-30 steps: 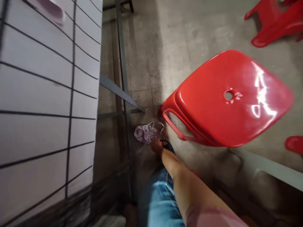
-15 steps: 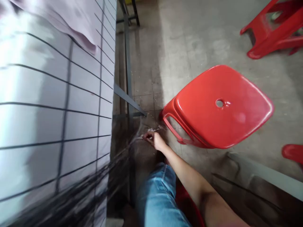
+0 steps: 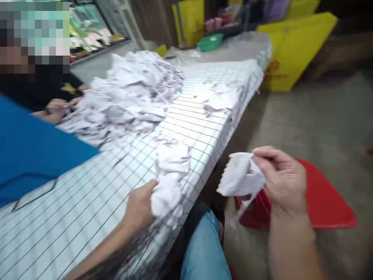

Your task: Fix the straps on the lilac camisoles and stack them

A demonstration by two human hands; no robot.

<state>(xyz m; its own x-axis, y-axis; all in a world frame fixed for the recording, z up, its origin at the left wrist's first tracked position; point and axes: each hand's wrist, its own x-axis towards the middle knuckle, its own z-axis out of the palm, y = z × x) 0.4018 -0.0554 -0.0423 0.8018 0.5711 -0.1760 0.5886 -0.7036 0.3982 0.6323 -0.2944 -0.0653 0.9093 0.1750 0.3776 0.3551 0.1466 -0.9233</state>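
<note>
My right hand [image 3: 284, 181] pinches a small white fabric piece [image 3: 240, 177] between thumb and fingertips, held up beside the table. One edge of this piece is scalloped, and a narrow strip dangles from it. On the left, my left hand [image 3: 138, 206] grips a bunch of white fabric pieces [image 3: 167, 192] at the table's near edge; its thumb lies against the cloth and most fingers are hidden. More white fabric pieces [image 3: 173, 155] continue just beyond that bunch, on the white checked tablecloth [image 3: 198, 132].
A large heap of white fabric pieces [image 3: 136, 85] covers the table's far left, where another person's hands [image 3: 56, 109] work. A smaller pile [image 3: 218, 95] lies near the right edge. A blue panel [image 3: 37, 151] stands left. The red stool [image 3: 326, 198] is behind my right hand.
The view has swung up from the floor to the tabletop. My right hand has risen from near the floor and now holds fabric up. My left hand has come into view.
</note>
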